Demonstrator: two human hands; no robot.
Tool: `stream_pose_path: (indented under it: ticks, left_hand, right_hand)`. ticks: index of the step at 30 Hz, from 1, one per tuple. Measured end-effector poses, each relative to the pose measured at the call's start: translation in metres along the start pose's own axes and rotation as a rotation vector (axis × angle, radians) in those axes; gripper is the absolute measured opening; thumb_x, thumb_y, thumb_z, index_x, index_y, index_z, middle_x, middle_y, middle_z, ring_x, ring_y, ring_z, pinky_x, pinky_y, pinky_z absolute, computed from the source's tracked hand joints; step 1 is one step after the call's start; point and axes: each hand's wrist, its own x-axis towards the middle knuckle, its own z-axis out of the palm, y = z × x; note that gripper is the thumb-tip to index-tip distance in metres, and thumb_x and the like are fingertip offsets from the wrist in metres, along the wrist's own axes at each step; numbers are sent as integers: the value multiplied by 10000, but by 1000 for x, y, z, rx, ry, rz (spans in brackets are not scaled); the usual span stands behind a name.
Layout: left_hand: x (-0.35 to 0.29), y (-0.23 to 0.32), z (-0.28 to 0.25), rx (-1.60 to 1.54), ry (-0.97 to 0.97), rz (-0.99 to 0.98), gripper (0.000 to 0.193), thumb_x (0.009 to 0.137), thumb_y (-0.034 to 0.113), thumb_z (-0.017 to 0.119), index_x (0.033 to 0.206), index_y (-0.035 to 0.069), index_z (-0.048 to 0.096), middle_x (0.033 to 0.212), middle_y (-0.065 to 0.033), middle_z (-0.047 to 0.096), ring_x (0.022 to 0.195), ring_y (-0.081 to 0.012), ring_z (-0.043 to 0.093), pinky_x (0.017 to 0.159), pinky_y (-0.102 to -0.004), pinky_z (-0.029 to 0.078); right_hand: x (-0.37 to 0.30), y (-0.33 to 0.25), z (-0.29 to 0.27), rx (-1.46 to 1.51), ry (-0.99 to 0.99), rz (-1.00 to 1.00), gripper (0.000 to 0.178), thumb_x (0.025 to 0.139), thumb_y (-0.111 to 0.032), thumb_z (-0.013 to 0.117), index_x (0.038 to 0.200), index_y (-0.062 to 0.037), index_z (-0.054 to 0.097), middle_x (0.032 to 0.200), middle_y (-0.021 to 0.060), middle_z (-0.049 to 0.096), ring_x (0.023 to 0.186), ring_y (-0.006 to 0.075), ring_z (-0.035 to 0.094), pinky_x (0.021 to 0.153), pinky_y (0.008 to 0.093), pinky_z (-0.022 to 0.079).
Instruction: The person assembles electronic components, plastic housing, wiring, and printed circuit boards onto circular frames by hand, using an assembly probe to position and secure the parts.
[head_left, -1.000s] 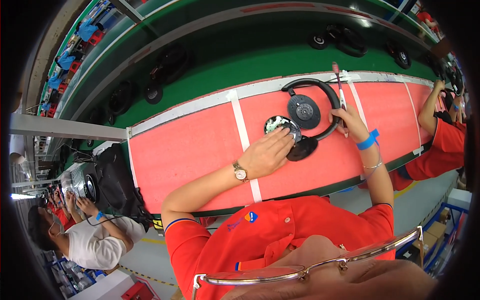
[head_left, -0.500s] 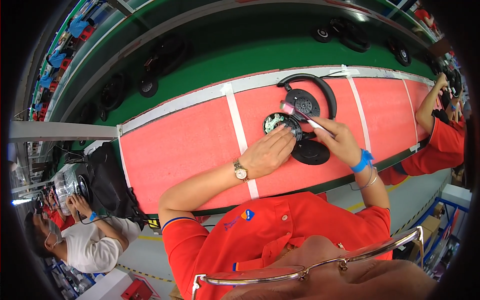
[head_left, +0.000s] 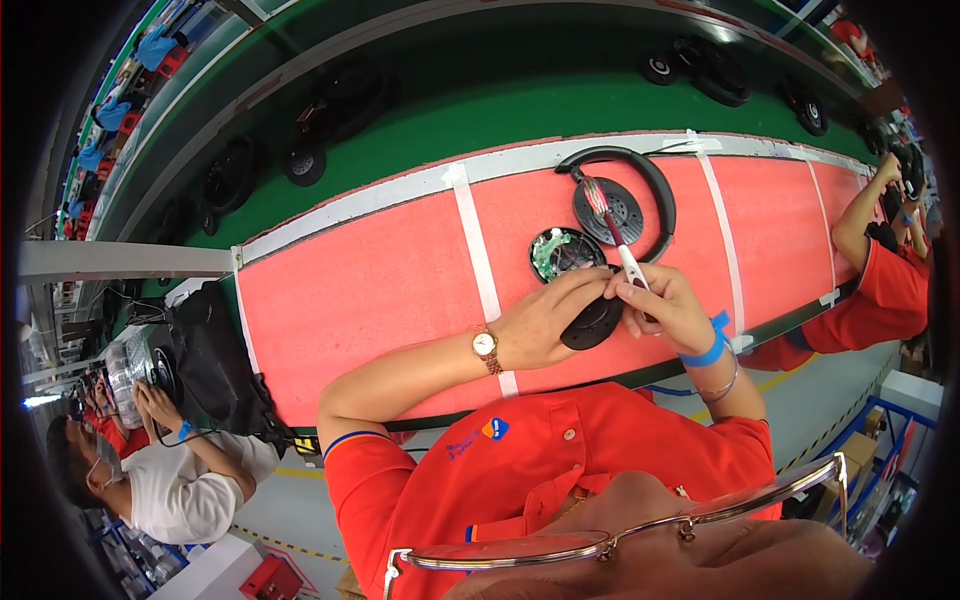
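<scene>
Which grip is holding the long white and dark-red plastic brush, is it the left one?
No, the right grip holds the brush, while the left grip covers part of a round black headphone piece.

The black disc (head_left: pixel 592 325) looks like matt plastic.

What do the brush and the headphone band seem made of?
Brush handle: probably plastic, smooth and white. Bristles: likely synthetic fibre, in reddish-and-pale tufts. Headphone band: black, softly shining, thick and rounded; padded leatherette or plastic, can't tell.
</scene>
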Motion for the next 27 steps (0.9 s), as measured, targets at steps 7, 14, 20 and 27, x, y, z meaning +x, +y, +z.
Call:
stream_pose_path:
  ticks: [7, 14, 20, 27]
  left_hand:
    - [-5, -9, -2, 10, -7, 8, 542, 758, 3, 611, 1280, 6, 461, 1272, -183, 512, 1155, -341, 525, 956, -416, 472]
    - [-8, -10, -7, -26, -50, 67, 522, 745, -16, 638, 1252, 9, 518, 1273, -168, 544, 1182, -302, 534, 974, -406, 467]
    - [-5, -11, -8, -31, -45, 101, 458, 740, -9, 655, 1190, 1, 569, 1217, -164, 585, 1151, -304, 561, 944, -399, 491]
    - [-8, -13, -8, -32, -84, 39, 488, 712, -30, 654, 1192, 8, 568, 1215, -179, 581, 1136, -314, 568, 938, -401, 493]
  right_hand:
    - [4, 4, -5, -389, 290, -307, 300, 985, -177, 450, 1163, 28, 579, 784, 28, 565, 635, 111, 542, 527, 266, 414]
    - [2, 6, -12, -1126, 321, -540, 329, 822, -21, 594, 1144, -69, 638, 774, 97, 547, 650, 254, 563, 573, 326, 467]
    - [-4, -2, 3, -1420, 380, -581, 400, 737, 23, 600, 1118, -85, 662, 794, 87, 573, 673, 242, 592, 573, 341, 482]
    - [-6, 1, 9, -1369, 367, -606, 428, 719, 51, 568, 1109, -95, 665, 787, 90, 565, 665, 249, 595, 555, 350, 480]
